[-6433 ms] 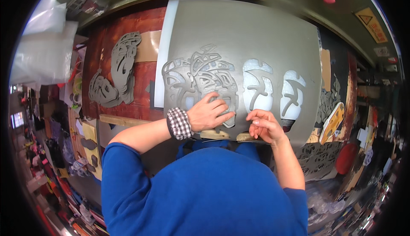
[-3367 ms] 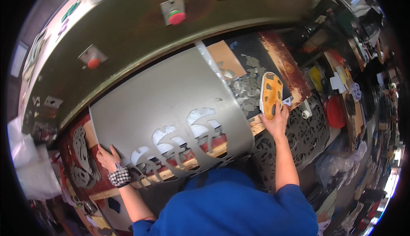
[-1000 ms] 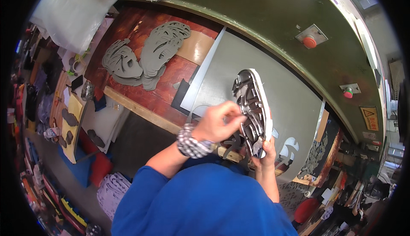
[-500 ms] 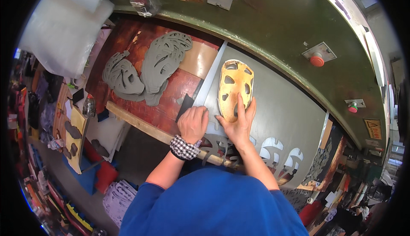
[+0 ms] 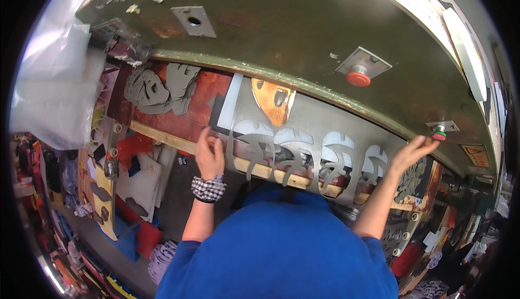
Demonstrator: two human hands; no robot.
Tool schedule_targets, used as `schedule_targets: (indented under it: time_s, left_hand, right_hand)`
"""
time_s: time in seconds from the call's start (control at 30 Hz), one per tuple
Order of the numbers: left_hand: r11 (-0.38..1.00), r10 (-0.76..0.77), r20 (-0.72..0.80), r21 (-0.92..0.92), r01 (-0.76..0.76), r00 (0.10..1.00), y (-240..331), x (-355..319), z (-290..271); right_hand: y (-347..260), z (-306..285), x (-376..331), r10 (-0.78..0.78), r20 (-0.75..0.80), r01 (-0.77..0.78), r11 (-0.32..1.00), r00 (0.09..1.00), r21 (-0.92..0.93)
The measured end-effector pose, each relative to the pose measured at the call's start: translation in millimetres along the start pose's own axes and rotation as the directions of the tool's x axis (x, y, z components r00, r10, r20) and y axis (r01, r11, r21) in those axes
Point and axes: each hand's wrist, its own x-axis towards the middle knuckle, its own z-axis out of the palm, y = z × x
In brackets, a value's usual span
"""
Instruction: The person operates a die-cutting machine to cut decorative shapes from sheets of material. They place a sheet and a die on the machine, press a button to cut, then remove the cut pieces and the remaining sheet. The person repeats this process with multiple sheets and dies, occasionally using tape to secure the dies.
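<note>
At the right, my right hand (image 5: 413, 154) reaches up to a push button (image 5: 439, 133) with a green ring on the machine's front; its stretched fingertips touch it. My left hand (image 5: 210, 157) is over the table's near edge, left of the grey sheet, with thumb and fingers apart and nothing in it. A yellow cutting die (image 5: 273, 102) with holes lies on the grey sheet (image 5: 338, 116); the green press beam (image 5: 260, 34) hides its far part. Shoe-sole-shaped cut-outs line the sheet's near edge, leaving thin strips that hang over a wooden rail (image 5: 297, 181).
Grey cut soles (image 5: 149, 90) are stacked on the red board (image 5: 203, 107) at the left. A red mushroom button (image 5: 358, 76) juts from the beam. Clear plastic sheeting (image 5: 54, 77) hangs at the far left. More grey pieces (image 5: 413, 180) lie at the right end.
My right hand has left the die and gone right to the push button. My left hand has moved back off the sheet and opened. The beam now covers the die's far part.
</note>
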Motion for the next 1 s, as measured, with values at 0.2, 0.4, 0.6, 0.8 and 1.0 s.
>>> schedule_targets:
  time_s: [0.2,0.4,0.6,0.8,1.0]
  left_hand:
    - [0.921,0.286,0.027,0.268,-0.282,0.958,-9,2,20]
    - [0.914,0.278,-0.009,0.311,-0.262,0.960,-16,6,21]
    - [0.908,0.302,0.125,0.263,-0.325,0.945,-46,12,18]
    - [0.963,0.224,0.207,0.106,-0.249,0.952,-63,18,19]
    - [0.936,0.336,0.179,0.042,-0.349,0.924,-52,-24,-14]
  right_hand:
    - [2,-33,5,-0.137,-0.198,0.107,0.982,0.971,-0.158]
    - [11,-61,-19,-0.281,-0.099,0.262,0.950,0.955,-0.170]
    - [86,-128,-47,0.046,-0.021,-0.050,0.839,0.999,-0.542]
    - [156,-141,-83,0.323,0.043,-0.290,0.896,0.946,-0.336]
    - [130,-185,-113,0.290,0.008,-0.270,0.902,0.957,-0.337]
